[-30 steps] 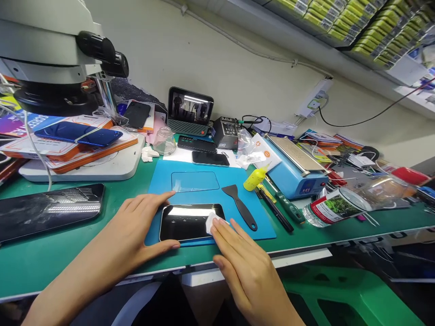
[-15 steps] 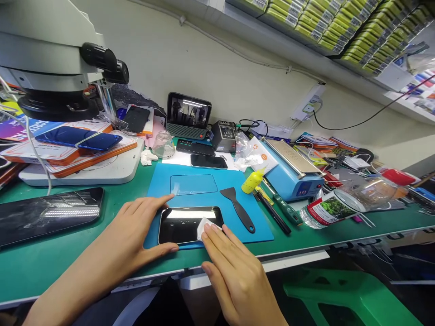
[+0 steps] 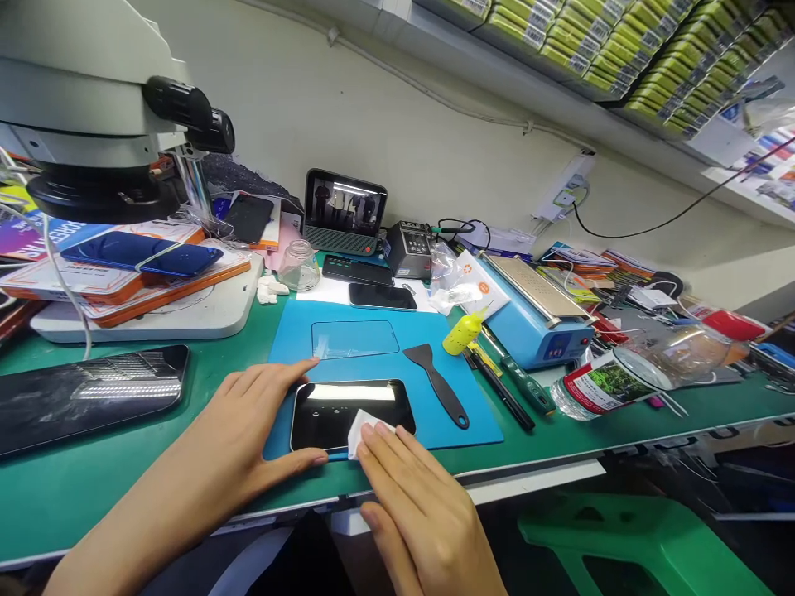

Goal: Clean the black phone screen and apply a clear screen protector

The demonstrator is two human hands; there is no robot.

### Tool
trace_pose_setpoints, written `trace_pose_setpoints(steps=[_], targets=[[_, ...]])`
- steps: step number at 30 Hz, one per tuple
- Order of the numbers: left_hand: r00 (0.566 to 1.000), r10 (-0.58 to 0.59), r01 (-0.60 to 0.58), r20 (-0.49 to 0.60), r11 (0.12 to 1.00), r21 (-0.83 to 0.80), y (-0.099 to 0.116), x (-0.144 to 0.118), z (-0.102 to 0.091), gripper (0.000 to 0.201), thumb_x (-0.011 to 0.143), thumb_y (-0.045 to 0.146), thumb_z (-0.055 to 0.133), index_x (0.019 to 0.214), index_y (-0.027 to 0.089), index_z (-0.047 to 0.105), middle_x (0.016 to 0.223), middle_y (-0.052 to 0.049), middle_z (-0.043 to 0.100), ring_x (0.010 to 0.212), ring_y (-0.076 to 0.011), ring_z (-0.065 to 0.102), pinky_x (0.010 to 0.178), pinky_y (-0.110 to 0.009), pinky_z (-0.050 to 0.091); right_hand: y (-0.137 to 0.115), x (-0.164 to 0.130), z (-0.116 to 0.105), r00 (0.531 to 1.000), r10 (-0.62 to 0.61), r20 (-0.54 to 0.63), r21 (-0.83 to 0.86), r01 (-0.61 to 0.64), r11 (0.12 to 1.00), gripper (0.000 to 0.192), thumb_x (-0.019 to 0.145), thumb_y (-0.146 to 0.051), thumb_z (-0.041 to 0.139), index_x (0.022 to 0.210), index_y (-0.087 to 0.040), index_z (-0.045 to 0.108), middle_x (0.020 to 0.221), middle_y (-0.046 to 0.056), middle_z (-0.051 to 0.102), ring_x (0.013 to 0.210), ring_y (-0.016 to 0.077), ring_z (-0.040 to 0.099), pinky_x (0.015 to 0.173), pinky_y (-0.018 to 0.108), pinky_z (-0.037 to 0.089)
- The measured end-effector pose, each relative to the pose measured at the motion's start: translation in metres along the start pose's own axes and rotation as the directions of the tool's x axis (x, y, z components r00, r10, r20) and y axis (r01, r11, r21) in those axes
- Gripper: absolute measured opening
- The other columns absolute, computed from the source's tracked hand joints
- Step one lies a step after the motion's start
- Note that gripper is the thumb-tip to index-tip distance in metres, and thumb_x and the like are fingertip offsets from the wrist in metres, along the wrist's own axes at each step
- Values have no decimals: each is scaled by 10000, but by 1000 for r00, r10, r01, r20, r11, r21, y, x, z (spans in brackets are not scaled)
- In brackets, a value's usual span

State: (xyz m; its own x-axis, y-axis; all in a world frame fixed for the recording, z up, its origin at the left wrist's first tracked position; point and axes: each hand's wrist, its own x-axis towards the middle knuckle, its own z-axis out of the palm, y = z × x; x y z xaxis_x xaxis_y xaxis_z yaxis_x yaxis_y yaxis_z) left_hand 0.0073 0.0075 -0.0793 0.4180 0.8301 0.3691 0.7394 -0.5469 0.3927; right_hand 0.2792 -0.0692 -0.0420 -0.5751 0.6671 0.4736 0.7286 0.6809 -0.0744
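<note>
Left hand (image 3: 248,422) sits open around the left end of the phone (image 3: 323,418), forefinger by the far corner and thumb by the near edge; can't tell if it's actually pressing on it. Right hand (image 3: 422,497) has its fingers together over a white wipe (image 3: 361,429), thumb off to the side. No idea if the wipe is pinched between the fingers or just pinned underneath.

So what's new: that wipe has slid left and nearer compared with a second ago, and now it's over the phone's near edge, around the middle. Left hand's basically parked. Looks to me like the wiping has moved off the right end, and the near edge is getting its turn.

Phone's lying screen-up on the near part of the blue mat (image 3: 484,424), with a clear dark-edged sheet (image 3: 354,339) just beyond it and a scraper (image 3: 438,386) to the right.
</note>
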Motion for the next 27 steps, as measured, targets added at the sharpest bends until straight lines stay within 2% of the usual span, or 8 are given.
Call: trace_pose_setpoints(steps=[3, 8, 11, 13, 18, 20, 27], targets=[[1000, 1, -1, -6, 1000, 5, 0, -1, 0, 882, 958, 750, 659, 1659, 367, 286, 1453, -80, 655, 1332, -354, 612, 1090, -509, 478, 2, -1, -2, 1000, 2, 8, 12, -2, 1000, 422, 1102, -181, 481, 1465, -36, 640, 1552, 121, 643, 1505, 225, 567, 1274, 409, 474], [1000, 4, -4, -16, 1000, 4, -2, -2, 1, 866, 957, 752, 658, 1647, 362, 310, 1448, -77, 654, 1325, -350, 616, 1084, -510, 483, 15, 34, 14, 993, 111, 34, 98, -114, 989, 414, 1136, -198, 447, 1482, -74, 637, 1567, 88, 638, 1492, 220, 582, 1290, 440, 463], [1000, 5, -5, -6, 1000, -1, -2, -2, 1, 842, 964, 733, 664, 1638, 359, 327, 1455, -76, 651, 1326, -350, 617, 1087, -505, 482, 16, 48, 22, 991, 134, 31, 109, -137, 985, 422, 1144, -219, 445, 1497, -75, 627, 1558, 80, 648, 1495, 222, 579, 1299, 450, 452], [1000, 0, 0, -6, 1000, -2, -1, -2, 0, 845, 960, 729, 674, 1636, 354, 332, 1460, -82, 648, 1330, -355, 613, 1089, -506, 482, 12, 43, 21, 993, 119, 29, 110, -121, 987, 431, 1134, -196, 446, 1510, -68, 613, 1578, 85, 629, 1517, 221, 554, 1307, 441, 441], [1000, -15, 15, 3, 1000, -7, 2, -2, -3, 872, 955, 741, 672, 1648, 358, 305, 1471, -76, 642, 1348, -347, 600, 1100, -506, 480, 1, 10, 6, 999, 11, 39, 97, -15, 995, 457, 1087, -128, 457, 1517, -57, 598, 1612, 100, 588, 1551, 210, 508, 1306, 421, 438], [1000, -17, 17, 5, 1000, -9, 2, -2, -3, 873, 958, 748, 662, 1649, 359, 296, 1480, -74, 635, 1352, -340, 597, 1107, -506, 477, 0, 7, 5, 999, 8, 44, 77, -11, 997, 461, 1080, -125, 473, 1519, -57, 595, 1612, 99, 587, 1551, 215, 508, 1306, 430, 437], [1000, 10, -10, -5, 1000, 11, -1, -3, 1, 858, 969, 707, 681, 1644, 336, 303, 1517, -83, 617, 1369, -339, 591, 1112, -498, 469, 1, 54, 28, 993, 119, 26, 109, -121, 987, 432, 1134, -190, 427, 1501, -74, 624, 1572, 63, 637, 1512, 206, 559, 1321, 423, 416]])
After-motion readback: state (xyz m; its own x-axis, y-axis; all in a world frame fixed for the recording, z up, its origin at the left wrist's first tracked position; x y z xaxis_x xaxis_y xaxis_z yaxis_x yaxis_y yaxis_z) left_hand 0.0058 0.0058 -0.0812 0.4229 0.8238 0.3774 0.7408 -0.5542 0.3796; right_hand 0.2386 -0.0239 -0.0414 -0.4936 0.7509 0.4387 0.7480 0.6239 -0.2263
